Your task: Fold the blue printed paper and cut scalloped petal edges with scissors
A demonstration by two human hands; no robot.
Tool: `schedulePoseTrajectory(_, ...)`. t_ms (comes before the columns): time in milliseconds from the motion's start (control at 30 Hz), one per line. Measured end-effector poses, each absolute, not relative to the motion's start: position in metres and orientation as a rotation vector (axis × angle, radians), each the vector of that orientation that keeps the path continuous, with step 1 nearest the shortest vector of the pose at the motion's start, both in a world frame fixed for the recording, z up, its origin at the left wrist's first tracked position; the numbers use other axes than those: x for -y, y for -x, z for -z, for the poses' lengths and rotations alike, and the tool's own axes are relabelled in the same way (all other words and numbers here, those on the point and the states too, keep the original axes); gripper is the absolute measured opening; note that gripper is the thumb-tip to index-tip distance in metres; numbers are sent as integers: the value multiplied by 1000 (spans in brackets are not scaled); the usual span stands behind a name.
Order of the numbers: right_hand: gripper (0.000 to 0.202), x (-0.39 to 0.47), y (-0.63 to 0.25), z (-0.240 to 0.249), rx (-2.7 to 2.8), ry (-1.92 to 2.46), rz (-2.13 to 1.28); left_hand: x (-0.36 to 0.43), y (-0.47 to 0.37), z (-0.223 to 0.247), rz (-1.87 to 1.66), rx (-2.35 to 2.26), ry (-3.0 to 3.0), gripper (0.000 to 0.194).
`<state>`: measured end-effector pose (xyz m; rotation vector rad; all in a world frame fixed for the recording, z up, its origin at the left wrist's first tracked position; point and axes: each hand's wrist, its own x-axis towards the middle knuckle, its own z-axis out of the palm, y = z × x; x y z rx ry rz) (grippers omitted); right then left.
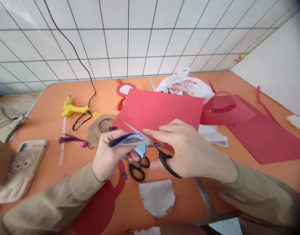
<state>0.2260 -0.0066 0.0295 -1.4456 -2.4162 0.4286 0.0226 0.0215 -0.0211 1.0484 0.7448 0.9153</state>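
Note:
My left hand (106, 156) pinches a curled blue piece (140, 150), light blue on one side and darker along its edge; whether it is cloth or paper I cannot tell. My right hand (189, 151) grips black-handled scissors (167, 163), fingers partly hiding the loops. Their blades are spread apart, one lying across the blue piece. Beneath my hands a second pair of black scissors (137, 173) rests on the orange table (189, 199). Just beyond sits a red sheet (150, 114) with circles drawn on it.
A yellow glue gun (72, 108) with a black cord and a phone (23, 163) are at left. Nearer lie a red disc (98, 209), a red ring (121, 179) and a white scrap (157, 197). A cardboard ring (93, 132), plastic bag (189, 85) and dark red sheet (267, 137) surround the hands.

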Motion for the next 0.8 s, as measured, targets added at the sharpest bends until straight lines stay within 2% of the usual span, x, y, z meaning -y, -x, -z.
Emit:
schedulePoseTrajectory(300,60,5,-227,-24,2426,1413,-370,-22,-23,18,-910,-720,-1003,8)
schedulePoseTrajectory(600,59,5,-229,-24,2424,1420,-408,-21,-23,17,-871,-794,-1047,17)
schedulePoseTrajectory(800,64,6,-227,-31,2446,1441,-419,-21,-24,16,-895,-776,-1012,11)
